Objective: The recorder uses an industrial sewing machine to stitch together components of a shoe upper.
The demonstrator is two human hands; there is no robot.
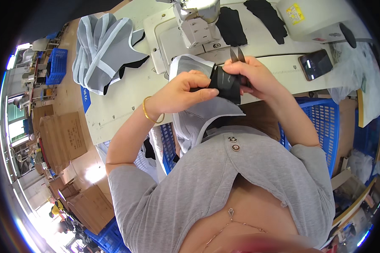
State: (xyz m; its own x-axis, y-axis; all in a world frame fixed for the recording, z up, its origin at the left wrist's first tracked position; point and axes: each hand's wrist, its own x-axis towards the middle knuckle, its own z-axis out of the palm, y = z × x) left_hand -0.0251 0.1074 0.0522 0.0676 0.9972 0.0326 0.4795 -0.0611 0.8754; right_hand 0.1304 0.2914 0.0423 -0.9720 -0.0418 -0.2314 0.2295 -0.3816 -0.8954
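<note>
My left hand, a gold bangle on its wrist, pinches the edge of a black fabric piece between thumb and fingers. My right hand is closed around dark thread snips, whose two pointed blades stick up past the fingers and stand slightly apart. Its fingers also meet the right edge of the black fabric. The black piece bears pale thread lines. Beneath it a grey fabric panel with white edging runs from the table edge down toward my lap. Whether the two pieces are joined is hidden by my hands.
A sewing machine head stands just beyond my hands. Stacked grey panels with white trim lie at left. Black fabric pieces and a phone are at right. Below the table's right side stands a blue basket.
</note>
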